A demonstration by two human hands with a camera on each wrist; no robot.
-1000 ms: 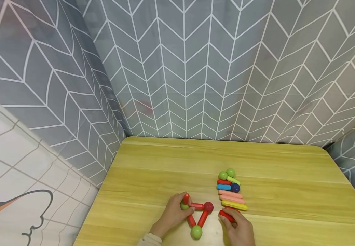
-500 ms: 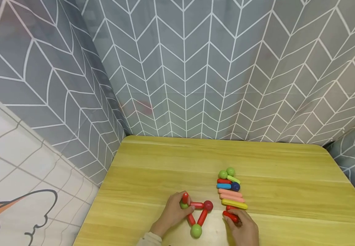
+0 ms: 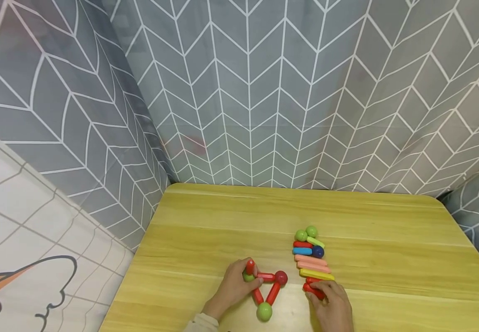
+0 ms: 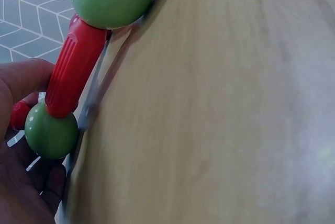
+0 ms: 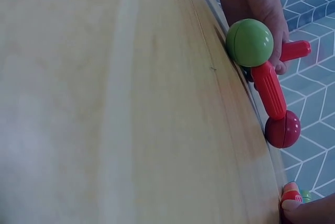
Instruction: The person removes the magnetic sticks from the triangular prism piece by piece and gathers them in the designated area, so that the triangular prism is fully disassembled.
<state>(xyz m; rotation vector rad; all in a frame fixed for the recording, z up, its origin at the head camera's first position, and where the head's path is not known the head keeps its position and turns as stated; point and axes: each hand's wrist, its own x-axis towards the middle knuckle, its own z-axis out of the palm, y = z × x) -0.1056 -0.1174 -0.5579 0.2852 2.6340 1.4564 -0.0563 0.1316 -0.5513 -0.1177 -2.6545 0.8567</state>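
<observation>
Over on the right, the right hand (image 3: pixel 332 304) had a short red stick (image 3: pixel 311 290) pinched between thumb and finger, at the near end of a colourful row! Right in front of it lay a second red stick (image 3: pixel 314 280), so close that you couldn't tell whether the two touched. Beyond that, the way was crowded: a yellow stick (image 3: pixel 316 275), then two pink sticks (image 3: pixel 310 260), then a blue stick (image 3: pixel 302 251) with a navy ball (image 3: pixel 317 251) at its right end. Farther up came another red stick (image 3: pixel 303 245), a slanting lime stick (image 3: pixel 316 242) and, topping the lot, a pair of green balls (image 3: pixel 306 233).

Across the surface (image 3: pixel 206 221), the left hand (image 3: pixel 234 283) gripped a triangle's far left corner, thumb and fingers around a green corner ball (image 3: pixel 249 277) and partly covering it. An upright red stick (image 3: pixel 250 266) rose from that ball! Three red side sticks (image 3: pixel 273 293) linked it with a dark red ball (image 3: pixel 281 277) and a near green ball (image 3: pixel 264 311). Bare wood separated triangle and row. Behind everything hung a grey zigzag curtain (image 3: pixel 264 92), with white tiled panelling (image 3: pixel 19 216) off to the left.
</observation>
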